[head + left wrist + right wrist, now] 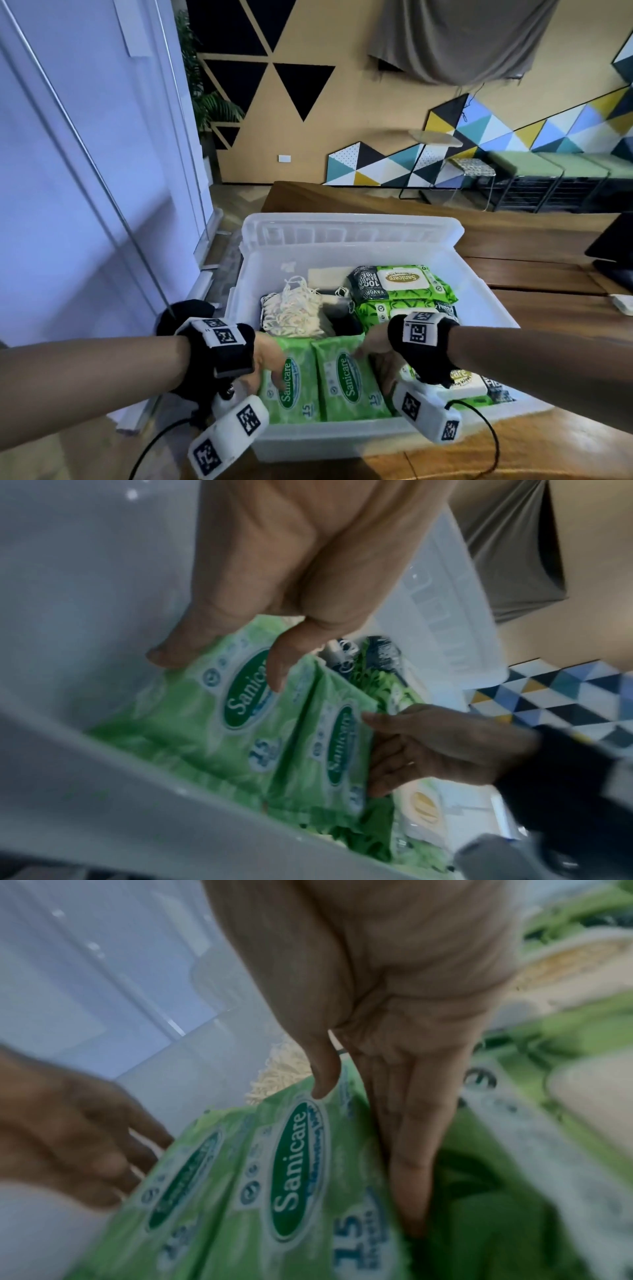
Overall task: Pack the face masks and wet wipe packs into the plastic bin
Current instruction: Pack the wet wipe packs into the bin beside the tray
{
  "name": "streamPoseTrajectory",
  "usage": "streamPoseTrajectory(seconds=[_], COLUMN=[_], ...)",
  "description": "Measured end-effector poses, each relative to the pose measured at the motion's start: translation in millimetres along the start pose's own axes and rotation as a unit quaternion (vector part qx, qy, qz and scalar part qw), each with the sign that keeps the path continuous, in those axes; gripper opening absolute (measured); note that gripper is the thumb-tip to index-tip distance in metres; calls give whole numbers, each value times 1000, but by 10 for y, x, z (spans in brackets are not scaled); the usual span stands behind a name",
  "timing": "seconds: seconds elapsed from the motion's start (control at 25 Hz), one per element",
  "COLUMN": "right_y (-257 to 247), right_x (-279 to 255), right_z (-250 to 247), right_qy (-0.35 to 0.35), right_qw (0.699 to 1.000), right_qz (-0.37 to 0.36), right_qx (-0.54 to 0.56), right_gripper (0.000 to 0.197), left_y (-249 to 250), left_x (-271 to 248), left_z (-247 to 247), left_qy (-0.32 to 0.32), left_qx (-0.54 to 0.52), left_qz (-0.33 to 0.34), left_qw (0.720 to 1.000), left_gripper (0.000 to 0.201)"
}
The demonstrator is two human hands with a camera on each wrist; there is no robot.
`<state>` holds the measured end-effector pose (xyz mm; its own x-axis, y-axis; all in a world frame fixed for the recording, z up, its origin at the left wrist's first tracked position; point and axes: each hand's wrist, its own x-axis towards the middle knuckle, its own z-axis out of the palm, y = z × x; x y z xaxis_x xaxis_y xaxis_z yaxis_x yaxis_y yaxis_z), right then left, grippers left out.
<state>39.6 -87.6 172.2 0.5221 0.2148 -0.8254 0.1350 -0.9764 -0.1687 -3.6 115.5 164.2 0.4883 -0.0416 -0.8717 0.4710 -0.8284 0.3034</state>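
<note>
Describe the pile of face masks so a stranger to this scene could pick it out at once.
Start at the clear plastic bin on the wooden table. Look to its left half, just behind the two small light-green wipe packs at the near wall, which the hands are touching. The face masks are the pale, cream heap with tangled ear loops, the only thing there that is not a green printed pack.
</note>
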Motion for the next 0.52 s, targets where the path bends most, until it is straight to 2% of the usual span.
streamPoseTrajectory(seconds=[0.08,0.2,0.28,0.32,0.36,0.44,0.52], right_y=[-39,-128,-249,-283,-314,-284,-187], right_x=[-82,-237,-300,-271,-240,-149,-186], right_z=[-17,-60,-9,14,30,18,-181], right_qy=[63,73,81,65,48,21,55], right_qw=[994,986,970,964,963,978,985], right_qz=[-28,-49,-86,-101,-111,-108,-136], right_qx=[-80,-145,-214,-238,-240,-176,-89], right_gripper=[41,38,39,44,48,46,39], left_y=[16,32,44,68,84,90,68], left_x=[-47,-163,-233,-324,-388,-549,-748], left_z=[-84,-256,-340,-347,-365,-328,-182], left_qy=[8,43,30,24,20,40,55], left_qx=[22,53,114,139,158,176,178], left_qz=[31,91,134,156,185,262,328], left_qw=[999,994,984,978,970,948,926], left_gripper=[45,32,57,62,61,56,54])
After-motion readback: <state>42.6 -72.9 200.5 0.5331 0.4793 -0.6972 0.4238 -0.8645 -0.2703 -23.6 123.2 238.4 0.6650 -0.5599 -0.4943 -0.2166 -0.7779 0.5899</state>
